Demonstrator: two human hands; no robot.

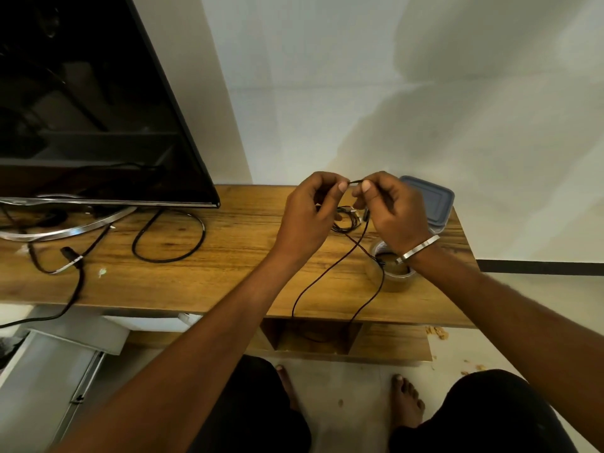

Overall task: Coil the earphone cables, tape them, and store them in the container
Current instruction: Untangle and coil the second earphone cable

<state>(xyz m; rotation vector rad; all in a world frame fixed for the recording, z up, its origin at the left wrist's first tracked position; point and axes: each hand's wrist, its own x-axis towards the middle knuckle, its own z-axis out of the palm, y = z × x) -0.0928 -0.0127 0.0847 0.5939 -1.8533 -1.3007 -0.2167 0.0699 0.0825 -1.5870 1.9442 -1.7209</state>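
1. Wooden table [235,256] against a pale wall carries a dark television [91,103] and loose black power cords [170,237].
2. Tape roll [390,273] and lidded container [431,201] sit behind the right wrist.
3. Left hand [307,220] and right hand [392,214] both pinch the earphone cable [327,273], which trails over the table edge; another bundle [346,220] lies beneath.

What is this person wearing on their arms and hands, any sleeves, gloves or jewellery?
No gloves and no sleeves in view: both forearms are bare down to the left hand and the right hand. The only thing worn is a plain silver metal bangle round the right wrist. No rings or watch show.
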